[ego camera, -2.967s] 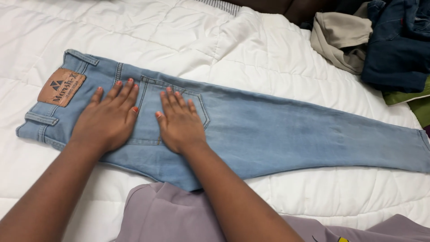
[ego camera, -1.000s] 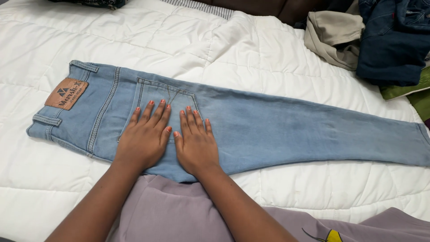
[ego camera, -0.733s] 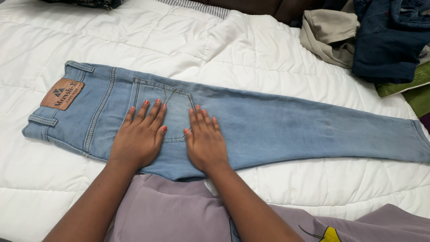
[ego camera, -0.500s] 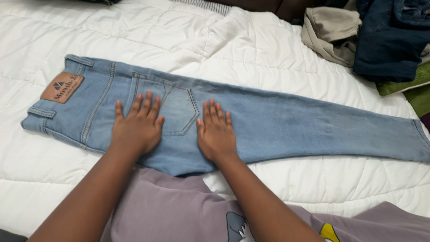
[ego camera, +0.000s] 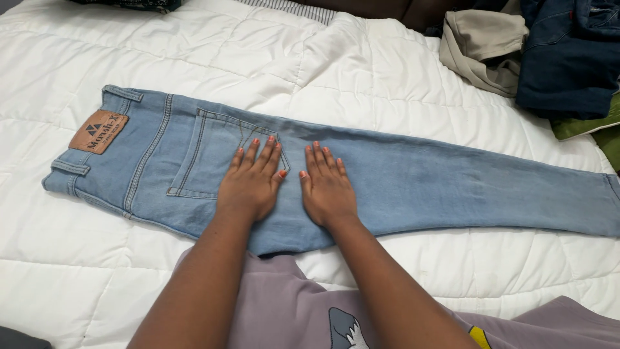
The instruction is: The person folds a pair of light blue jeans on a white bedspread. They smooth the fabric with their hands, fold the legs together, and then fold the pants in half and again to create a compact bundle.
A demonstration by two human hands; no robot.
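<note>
We have both hands flat on the jeans [ego camera: 400, 187], which lie folded lengthwise across the white quilt [ego camera: 194, 52], waist to the left and leg running out to the right edge. Our left hand [ego camera: 248, 184] rests palm down on the seat, its fingers [ego camera: 261, 154] spread a little and stretched out over the right end of the back pocket [ego camera: 206, 152]. Our right hand [ego camera: 329, 187] lies just beside it to the right, palm down on the thigh, fingers straight and close together, pointing toward the far side. The two thumbs are near each other but not touching. Neither hand grips anything; both simply press open on the denim.

At the left end of the jeans a brown patch [ego camera: 98, 131] sits on the waistband, with a belt loop [ego camera: 70, 167] nearer to us below it. Near us, a mauve shirt [ego camera: 290, 310] covers the lower edge of the view and meets the near edge of the jeans between our forearms. At the far right lie other clothes: a beige garment [ego camera: 481, 48], a dark blue garment [ego camera: 568, 58] just right of it, and a green cloth [ego camera: 588, 126] nearer, beneath the blue one.
</note>
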